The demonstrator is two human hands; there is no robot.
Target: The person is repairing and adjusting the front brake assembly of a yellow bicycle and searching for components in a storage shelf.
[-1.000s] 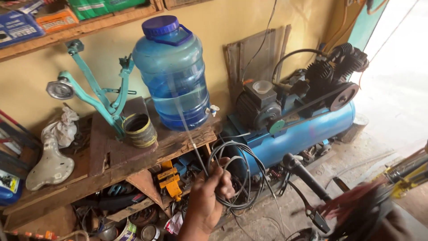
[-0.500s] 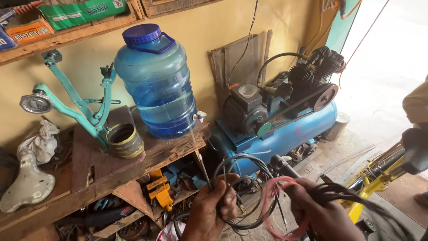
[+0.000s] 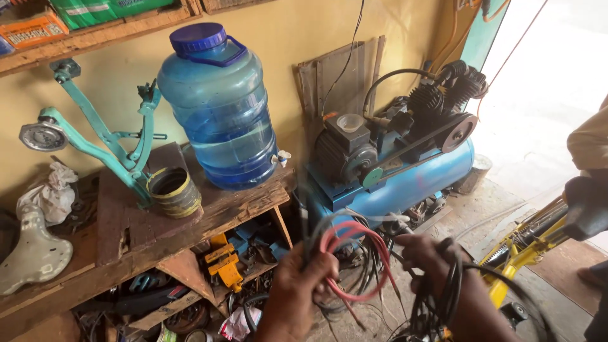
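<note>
Both wrists cut off below: left hand grips blurred red cable loop, right hand clutches black cables.

One view only: a head-worn camera, aimed steeply down and forward from above the wearer's hands. The blue air compressor sits near frame centre, at middle range. Left of the compressor, the wooden bench and blue water jug fill the frame's left half. Below the compressor, closest to the lens, the left hand and right hand enter from the bottom edge. Right of the compressor lies bright open floor.
</note>
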